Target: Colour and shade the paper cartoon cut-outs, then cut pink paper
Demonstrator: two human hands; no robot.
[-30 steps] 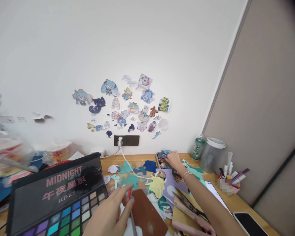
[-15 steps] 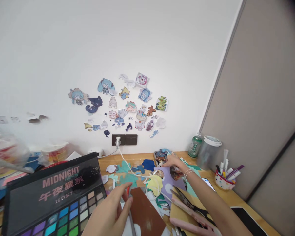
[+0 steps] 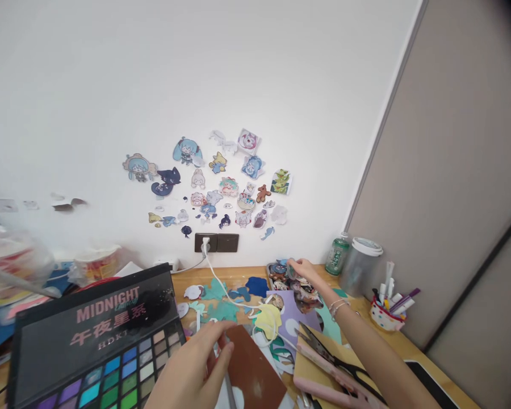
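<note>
My right hand (image 3: 307, 272) reaches to the back of the wooden desk (image 3: 234, 277), over a heap of sticker cut-outs (image 3: 281, 274). Its fingertips are pinched on one small sticker lifted just above the heap. More dark cut-outs (image 3: 306, 296) lie under the wrist on a lilac sheet (image 3: 292, 321). My left hand (image 3: 196, 369) is low in the middle of the view. Its fingers curl round a thin grey stick with a red tip (image 3: 228, 392), beside a brown card (image 3: 251, 369). Teal and blue paper scraps (image 3: 223, 309) lie between the hands.
An open eyeshadow palette (image 3: 97, 335) stands at the left. Scissors (image 3: 332, 358) lie on a pink case (image 3: 323, 389) under my right forearm. A green can (image 3: 336, 257), a lidded cup (image 3: 363, 267), a pen pot (image 3: 385, 315) and a phone (image 3: 426, 378) are at the right. A white cable (image 3: 221, 287) hangs from the wall socket (image 3: 217, 242).
My right hand has lifted a little from the sticker heap with a sticker pinched in its fingers. My left hand has stayed by the brown card.
</note>
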